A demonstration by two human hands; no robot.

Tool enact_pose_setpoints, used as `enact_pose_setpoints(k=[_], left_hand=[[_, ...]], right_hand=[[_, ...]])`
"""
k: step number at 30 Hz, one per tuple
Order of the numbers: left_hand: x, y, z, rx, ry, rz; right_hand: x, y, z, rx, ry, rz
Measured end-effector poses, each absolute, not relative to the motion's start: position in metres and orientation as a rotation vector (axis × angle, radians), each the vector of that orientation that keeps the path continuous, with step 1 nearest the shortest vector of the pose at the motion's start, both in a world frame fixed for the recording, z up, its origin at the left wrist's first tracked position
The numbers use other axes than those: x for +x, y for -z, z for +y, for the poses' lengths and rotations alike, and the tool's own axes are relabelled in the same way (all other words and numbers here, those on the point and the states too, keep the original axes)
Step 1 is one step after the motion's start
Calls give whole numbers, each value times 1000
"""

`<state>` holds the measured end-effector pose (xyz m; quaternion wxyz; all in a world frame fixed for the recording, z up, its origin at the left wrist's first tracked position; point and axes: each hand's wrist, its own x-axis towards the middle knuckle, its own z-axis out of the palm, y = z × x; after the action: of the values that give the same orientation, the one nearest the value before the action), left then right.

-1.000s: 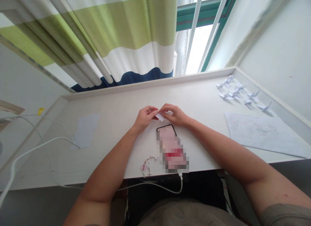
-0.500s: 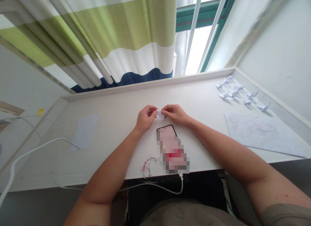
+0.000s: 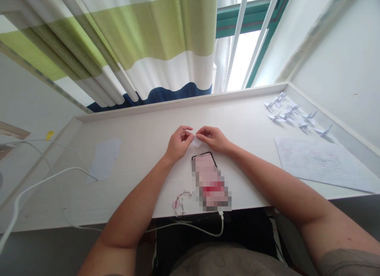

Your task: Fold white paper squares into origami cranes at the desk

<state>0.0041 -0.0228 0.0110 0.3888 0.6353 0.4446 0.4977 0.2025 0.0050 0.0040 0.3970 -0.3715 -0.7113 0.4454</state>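
White desk (image 3: 142, 149) under the curtained window held the work. My left hand (image 3: 177, 143) and right hand (image 3: 214, 139) pinched a small folded paper (image 3: 196, 141) between them, just beyond the phone (image 3: 210, 181). Compared with a second earlier, my fingertips had closed nearer together over the paper. Finished paper cranes (image 3: 292, 116) lay far right.

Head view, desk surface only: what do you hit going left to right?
white cable → blank paper sheets → left hand → small folded paper pinched by both hands → right hand → folded paper cranes with the lined written sheet nearer the desk's front edge.
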Motion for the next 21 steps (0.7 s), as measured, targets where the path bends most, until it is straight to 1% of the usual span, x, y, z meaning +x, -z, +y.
enact_pose_setpoints(k=[4, 11, 14, 17, 21], left_hand=[[-1, -7, -18, 1596, -1258, 1227], [1, -4, -18, 1545, -1173, 1132], [2, -1, -17, 1459, -1117, 1125], [-1, -1, -15, 1505, -1134, 1252], [-8, -4, -15, 1831, -1045, 1530]], right_hand=[[202, -2, 4, -877, -956, -1905], [200, -1, 5, -1000, -922, -1903], [202, 0, 8, -1005, -732, -1911], [205, 0, 10, -914, -486, -2059], [206, -2, 6, -785, -436, -2291]])
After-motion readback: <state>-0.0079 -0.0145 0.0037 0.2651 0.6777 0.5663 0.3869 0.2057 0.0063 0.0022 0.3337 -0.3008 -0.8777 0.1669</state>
